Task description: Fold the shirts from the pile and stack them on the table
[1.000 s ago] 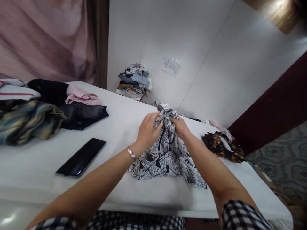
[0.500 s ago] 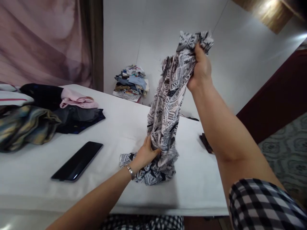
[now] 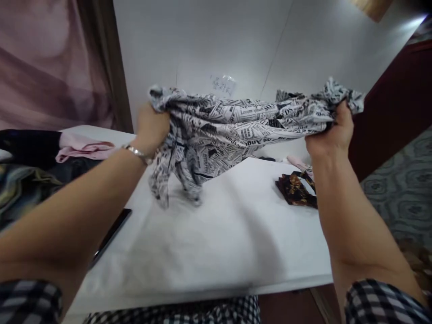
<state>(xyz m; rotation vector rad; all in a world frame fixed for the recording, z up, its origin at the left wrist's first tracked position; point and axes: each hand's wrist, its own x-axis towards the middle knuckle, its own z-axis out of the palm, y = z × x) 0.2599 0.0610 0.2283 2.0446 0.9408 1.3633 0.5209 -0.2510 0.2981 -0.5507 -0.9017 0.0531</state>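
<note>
Wall: one pale grey, flat wall (image 3: 202, 45) at the back, with one white paper sign (image 3: 223, 85) on it
Curtain: one shiny pink cloth curtain (image 3: 43, 63), far left
Table: one long white table (image 3: 216, 243) in front of the person
Newspaper-print cloth: one black-and-white, crumpled cloth with printed words (image 3: 236, 126), stretched sideways in the air over the table, two loose bits hanging near its left end
Left hand (image 3: 151, 128): one, blurry, closed tight around the cloth's left end; one silver bracelet (image 3: 137, 154) on the wrist
Right hand (image 3: 332, 135): one, gripping the cloth's right end, thumb on top
Phone: one flat black phone (image 3: 113, 234), partly behind the left arm
Clothes on the left: one pink folded cloth (image 3: 84, 146), one black cloth (image 3: 27, 146) beside it, one blue-and-yellow cloth (image 3: 23, 184) nearer
Clothes on the right: one dark flowery folded cloth (image 3: 293, 188), partly behind the right arm
</note>
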